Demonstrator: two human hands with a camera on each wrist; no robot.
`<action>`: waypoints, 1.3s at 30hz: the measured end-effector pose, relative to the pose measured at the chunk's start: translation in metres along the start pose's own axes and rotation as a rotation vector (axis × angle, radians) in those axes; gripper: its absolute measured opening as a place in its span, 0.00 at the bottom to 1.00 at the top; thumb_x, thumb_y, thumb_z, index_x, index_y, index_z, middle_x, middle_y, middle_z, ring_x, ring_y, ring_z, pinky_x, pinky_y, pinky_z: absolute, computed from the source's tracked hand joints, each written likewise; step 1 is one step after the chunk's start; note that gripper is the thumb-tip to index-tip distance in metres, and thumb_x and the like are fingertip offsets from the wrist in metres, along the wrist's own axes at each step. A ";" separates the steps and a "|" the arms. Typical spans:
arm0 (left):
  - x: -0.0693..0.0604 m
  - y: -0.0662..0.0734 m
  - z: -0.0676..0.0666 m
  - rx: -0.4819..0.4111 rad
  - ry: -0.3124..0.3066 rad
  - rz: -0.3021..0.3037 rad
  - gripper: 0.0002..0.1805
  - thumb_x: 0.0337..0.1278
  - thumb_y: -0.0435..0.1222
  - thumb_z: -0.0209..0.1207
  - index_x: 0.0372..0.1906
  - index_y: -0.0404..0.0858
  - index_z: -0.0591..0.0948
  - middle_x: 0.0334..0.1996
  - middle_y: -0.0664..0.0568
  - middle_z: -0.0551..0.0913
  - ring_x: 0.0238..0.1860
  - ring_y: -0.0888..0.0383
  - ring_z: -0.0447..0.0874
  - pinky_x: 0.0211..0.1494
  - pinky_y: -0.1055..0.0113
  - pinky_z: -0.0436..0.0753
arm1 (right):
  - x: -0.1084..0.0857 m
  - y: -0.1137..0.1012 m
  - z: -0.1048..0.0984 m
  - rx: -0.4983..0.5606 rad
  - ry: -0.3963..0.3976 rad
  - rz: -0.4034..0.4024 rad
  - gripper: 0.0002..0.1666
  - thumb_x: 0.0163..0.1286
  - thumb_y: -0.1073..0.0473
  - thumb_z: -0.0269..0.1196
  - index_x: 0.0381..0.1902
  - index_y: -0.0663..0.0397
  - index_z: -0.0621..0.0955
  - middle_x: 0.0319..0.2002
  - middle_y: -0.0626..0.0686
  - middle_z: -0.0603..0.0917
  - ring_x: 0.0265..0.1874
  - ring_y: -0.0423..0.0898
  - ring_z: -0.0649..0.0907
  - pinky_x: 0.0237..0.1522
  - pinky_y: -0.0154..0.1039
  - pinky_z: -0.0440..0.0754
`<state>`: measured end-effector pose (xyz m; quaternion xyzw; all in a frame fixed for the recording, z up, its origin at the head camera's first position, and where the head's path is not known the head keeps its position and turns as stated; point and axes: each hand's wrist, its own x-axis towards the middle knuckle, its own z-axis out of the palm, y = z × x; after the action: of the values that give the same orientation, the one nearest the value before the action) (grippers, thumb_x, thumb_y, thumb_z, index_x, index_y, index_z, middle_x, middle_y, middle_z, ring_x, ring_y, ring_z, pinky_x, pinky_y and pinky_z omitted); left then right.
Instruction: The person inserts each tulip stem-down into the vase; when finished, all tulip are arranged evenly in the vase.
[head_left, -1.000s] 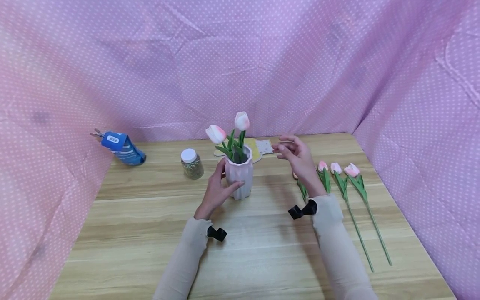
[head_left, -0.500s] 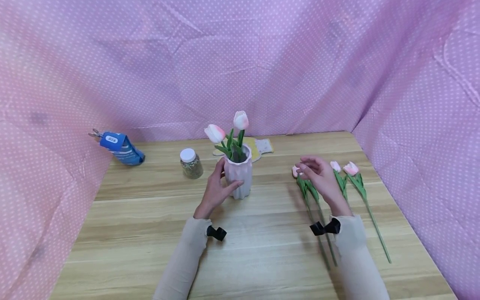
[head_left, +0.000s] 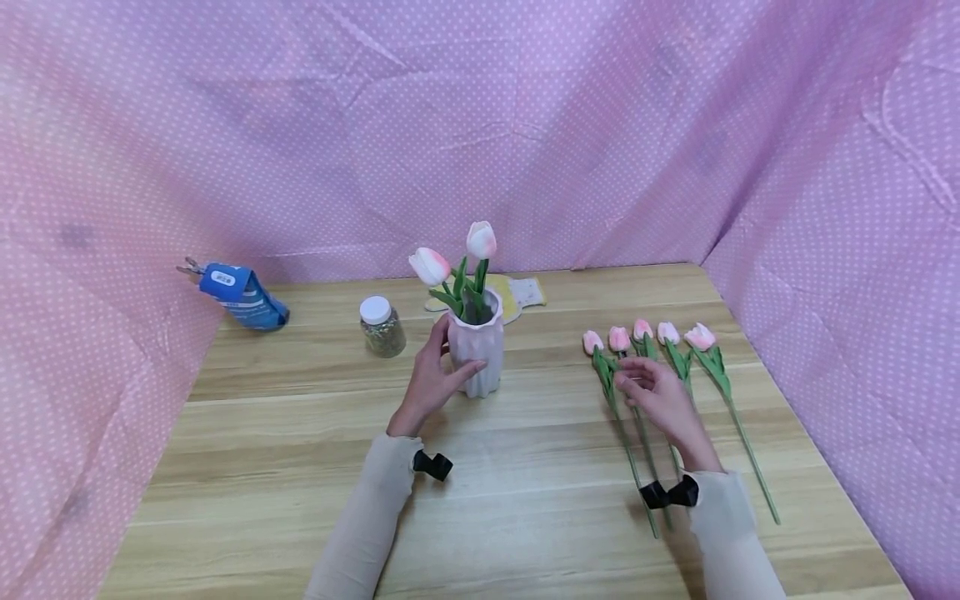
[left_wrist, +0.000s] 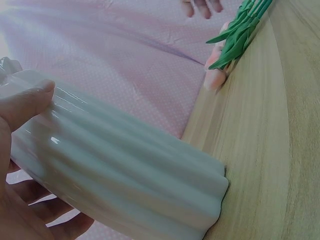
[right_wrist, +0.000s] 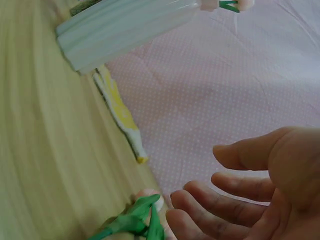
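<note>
My left hand (head_left: 431, 385) grips a pale ribbed vase (head_left: 482, 360) standing upright on the table, its thumb across the front of it, as the left wrist view also shows. Two pink-and-white tulips, a left one (head_left: 430, 267) and a right one (head_left: 482, 240), stand in the vase. Over a row of several tulips lying on the table, heads away from me, hovers my right hand (head_left: 667, 408). Its fingers are loosely bent, with nothing between them in the right wrist view. The leftmost lying tulip (head_left: 604, 372) is just left of the fingertips; the rightmost one (head_left: 717, 377) lies apart.
Left of the vase stands a jar (head_left: 383, 333) with a white lid and greenish contents. A blue pouch (head_left: 255, 304) with a clip sits at the back left. Behind the vase lies a flat yellow-and-white piece (head_left: 528, 291). Pink dotted cloth (head_left: 480, 125) hangs behind the table.
My right hand has moved right and toward me, from beside the vase to over the lying tulips. The left hand keeps its hold on the vase.
</note>
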<state>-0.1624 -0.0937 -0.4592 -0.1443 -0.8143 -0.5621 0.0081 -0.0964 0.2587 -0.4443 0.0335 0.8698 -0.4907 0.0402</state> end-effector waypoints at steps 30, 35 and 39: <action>-0.001 0.000 0.001 -0.008 -0.001 -0.011 0.50 0.55 0.42 0.71 0.78 0.49 0.55 0.72 0.43 0.69 0.72 0.44 0.69 0.74 0.45 0.73 | -0.019 0.024 0.029 -0.409 -0.005 0.105 0.13 0.68 0.57 0.66 0.40 0.64 0.79 0.28 0.53 0.79 0.28 0.47 0.81 0.27 0.37 0.79; -0.001 0.001 0.001 -0.005 0.001 -0.016 0.50 0.55 0.43 0.71 0.78 0.49 0.55 0.72 0.43 0.69 0.72 0.43 0.69 0.73 0.45 0.73 | -0.015 0.020 0.031 -0.486 -0.015 0.091 0.19 0.69 0.56 0.65 0.23 0.53 0.69 0.20 0.48 0.68 0.19 0.44 0.69 0.20 0.34 0.66; 0.000 0.000 0.001 -0.005 -0.001 -0.020 0.50 0.55 0.43 0.71 0.78 0.50 0.55 0.72 0.44 0.69 0.72 0.44 0.69 0.74 0.45 0.73 | -0.013 0.019 0.034 -0.541 0.000 0.074 0.18 0.67 0.59 0.66 0.21 0.55 0.72 0.20 0.50 0.71 0.20 0.45 0.71 0.21 0.35 0.66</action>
<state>-0.1620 -0.0928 -0.4596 -0.1366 -0.8145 -0.5639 0.0019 -0.0808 0.2392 -0.4771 0.0535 0.9675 -0.2385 0.0654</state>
